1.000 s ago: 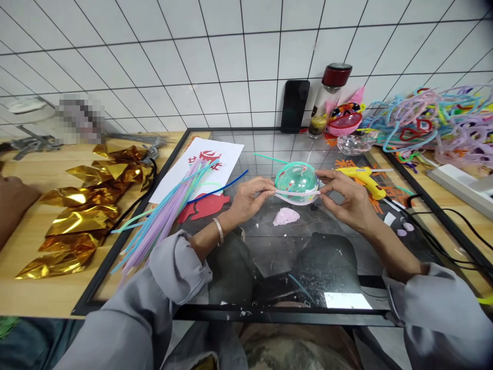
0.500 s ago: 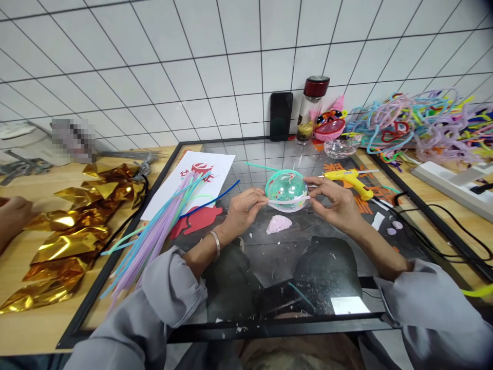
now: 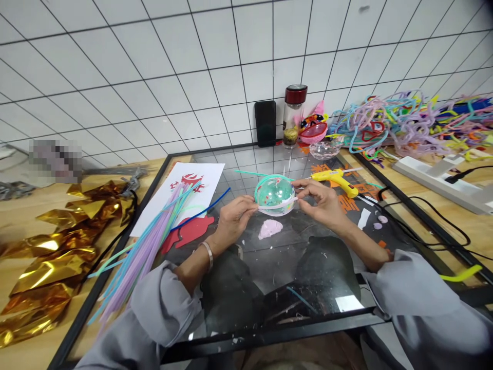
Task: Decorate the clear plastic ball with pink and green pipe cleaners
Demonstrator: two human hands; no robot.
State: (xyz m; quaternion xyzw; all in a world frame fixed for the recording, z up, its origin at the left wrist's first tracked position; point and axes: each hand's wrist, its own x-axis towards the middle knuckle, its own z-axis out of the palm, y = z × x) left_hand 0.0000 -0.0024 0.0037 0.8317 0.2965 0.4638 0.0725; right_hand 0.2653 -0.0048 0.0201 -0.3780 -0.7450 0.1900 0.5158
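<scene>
A clear plastic dome (image 3: 278, 191), green-tinted inside with small red specks, sits on the glass tabletop between my hands. A green pipe cleaner (image 3: 257, 185) curves along its left and upper rim. Across its near side runs a pale lilac pipe cleaner (image 3: 275, 206). My left hand (image 3: 235, 215) pinches the lilac strip's left end, close to the dome's edge. At the other end, my right hand (image 3: 320, 204) pinches it between thumb and fingers. Just in front lies a crumpled pale pink piece (image 3: 270, 229).
A yellow glue gun (image 3: 337, 181) with a black cord lies right of the dome. Lilac and blue pipe cleaners (image 3: 146, 252) cross white paper (image 3: 210, 177) at left. Behind stand a phone (image 3: 265, 123) and glass bottle (image 3: 295, 115). Gold foil (image 3: 50, 267) lies far left.
My view has tilted and turned slightly, so the whole scene sits differently in the picture. Another person's hand at the far left has left view. Both my hands keep their pinch on the lilac pipe cleaner.
</scene>
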